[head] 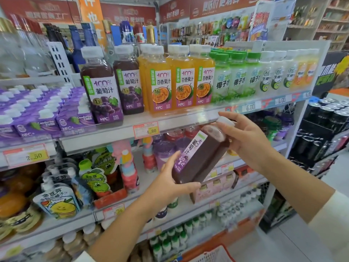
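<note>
A dark purple grape juice bottle (203,155) with a white cap and purple label is tilted in front of the shelves, cap up to the right. My left hand (171,181) grips its bottom end, thumb on the near side, fingers under it. My right hand (245,138) holds the neck end just below the cap, fingers curled round it. Two more grape juice bottles (103,86) stand on the upper shelf (170,124), left of several orange passion-fruit juice bottles (181,80).
Green-capped coconut water bottles (235,76) stand to the right on the upper shelf. Purple cartons (41,112) fill the left. Lower shelves hold pouches, small bottles and jars. Black cans (328,114) are stacked at far right. An orange basket (213,255) sits below.
</note>
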Action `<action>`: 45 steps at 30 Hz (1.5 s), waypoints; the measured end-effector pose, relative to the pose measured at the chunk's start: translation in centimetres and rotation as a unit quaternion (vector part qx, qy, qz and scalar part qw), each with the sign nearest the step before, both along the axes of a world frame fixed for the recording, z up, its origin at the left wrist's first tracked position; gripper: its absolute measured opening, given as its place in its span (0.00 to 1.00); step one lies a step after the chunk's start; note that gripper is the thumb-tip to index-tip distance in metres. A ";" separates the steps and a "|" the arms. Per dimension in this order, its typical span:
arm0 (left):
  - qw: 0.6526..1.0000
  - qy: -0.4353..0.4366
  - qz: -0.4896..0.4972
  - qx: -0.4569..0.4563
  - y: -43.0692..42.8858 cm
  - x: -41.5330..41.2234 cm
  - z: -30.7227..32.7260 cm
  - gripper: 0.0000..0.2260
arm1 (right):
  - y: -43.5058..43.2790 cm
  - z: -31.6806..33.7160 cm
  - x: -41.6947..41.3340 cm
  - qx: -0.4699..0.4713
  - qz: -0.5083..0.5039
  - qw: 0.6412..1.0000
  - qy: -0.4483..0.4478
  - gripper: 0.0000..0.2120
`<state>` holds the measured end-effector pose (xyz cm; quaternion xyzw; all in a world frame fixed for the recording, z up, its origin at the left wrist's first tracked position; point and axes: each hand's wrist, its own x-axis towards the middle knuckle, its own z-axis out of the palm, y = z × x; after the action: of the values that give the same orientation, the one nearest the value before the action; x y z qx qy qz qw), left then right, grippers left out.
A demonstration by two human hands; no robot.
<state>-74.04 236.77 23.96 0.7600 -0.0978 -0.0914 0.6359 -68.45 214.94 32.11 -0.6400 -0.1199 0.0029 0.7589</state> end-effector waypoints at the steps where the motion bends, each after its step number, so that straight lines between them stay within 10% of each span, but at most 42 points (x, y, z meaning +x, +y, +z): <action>1: 0.997 0.039 -0.021 -0.060 0.3 0.3 0.0 0.42 | -0.1 -0.1 0.0 0.012 0.012 1.000 0.000 0.19; 4: 0.981 0.104 -0.065 -0.153 0.8 0.6 -0.3 0.35 | -0.4 -0.4 0.1 0.032 0.032 0.999 0.021 0.20; 19: 0.995 -0.068 0.062 0.042 -0.9 -0.9 0.3 0.37 | -0.3 0.3 -0.7 -0.012 -0.004 1.000 0.006 0.12; 27: 0.967 0.151 -0.097 -0.182 0.5 -0.9 0.8 0.26 | -0.3 0.5 -1.7 0.085 0.062 0.994 0.005 0.14; 38: 0.992 -0.075 0.037 0.090 -1.7 -2.2 0.7 0.42 | 1.0 0.9 -2.3 -0.061 -0.089 0.994 -0.001 0.11; 45: 0.999 0.032 -0.017 -0.002 0.9 -1.8 1.7 0.37 | 0.4 0.9 -2.0 0.071 0.044 0.996 0.031 0.19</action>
<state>-75.79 237.62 25.69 0.7539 -0.0904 -0.1259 0.6385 -70.43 215.36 33.02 -0.5780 -0.1244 0.0478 0.8051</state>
